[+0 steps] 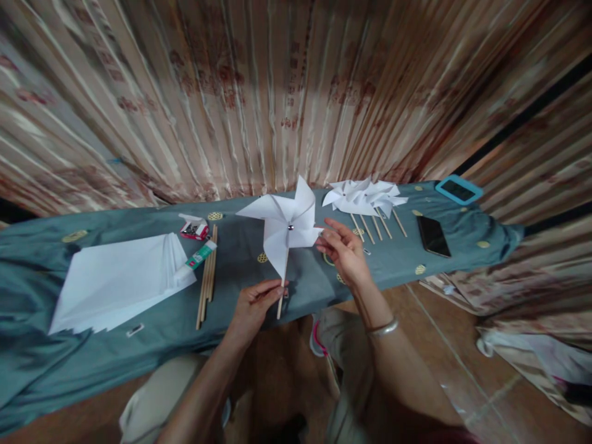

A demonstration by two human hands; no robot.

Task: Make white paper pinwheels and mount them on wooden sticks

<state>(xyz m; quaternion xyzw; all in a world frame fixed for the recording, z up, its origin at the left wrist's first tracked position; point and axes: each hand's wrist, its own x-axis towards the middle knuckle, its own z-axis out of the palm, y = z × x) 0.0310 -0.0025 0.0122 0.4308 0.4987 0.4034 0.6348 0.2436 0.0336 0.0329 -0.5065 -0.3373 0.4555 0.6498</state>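
A white paper pinwheel (300, 216) with a shiny pin at its centre stands raised over the near part of the table. Its wooden stick is pinched low down between the thumb and fingers of my left hand (252, 306). My right hand (346, 251) is at the pinwheel's right side, thumb and fingertips closed on the tip of one blade. Behind that hand, several finished pinwheels (365, 196) lie overlapping with their sticks toward me. Left of my left hand lie loose wooden sticks (206, 280).
On the green tablecloth (240, 246) at left are a stack of white paper (115, 277), a green-and-white glue stick (201, 254) and an open red-and-white box (194, 228). At right lie a black phone (433, 235) and a blue-framed device (459, 189). A patterned curtain (259, 92) hangs behind.
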